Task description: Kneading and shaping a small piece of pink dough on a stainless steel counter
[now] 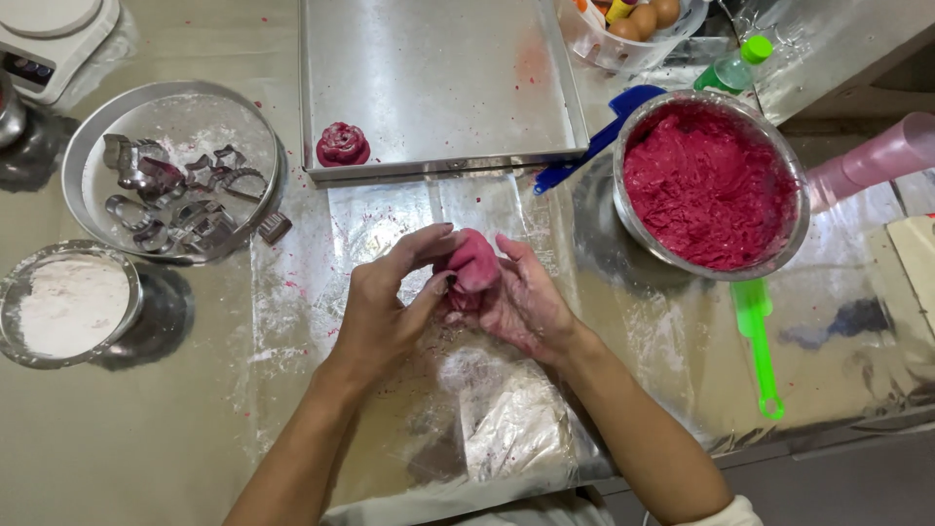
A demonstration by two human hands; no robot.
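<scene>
Both my hands meet over a floured plastic sheet (390, 209) at the middle of the table. My left hand (390, 307) and my right hand (526, 302) together hold a lump of pink dough (474, 265), fingers curled around it. A finished rose-shaped dough piece (343, 144) sits at the near left corner of a large metal baking tray (438, 78). A steel bowl (784, 156) full of the same pink dough stands to the right.
A round pan (93, 146) of metal cookie cutters and a small dish of flour (68, 304) sit at left. A scale (49, 34) is far left. A green spatula (758, 346), blue scraper (604, 131), pink cup (877, 156), green-capped bottle (735, 68) and egg container (633, 29) lie right.
</scene>
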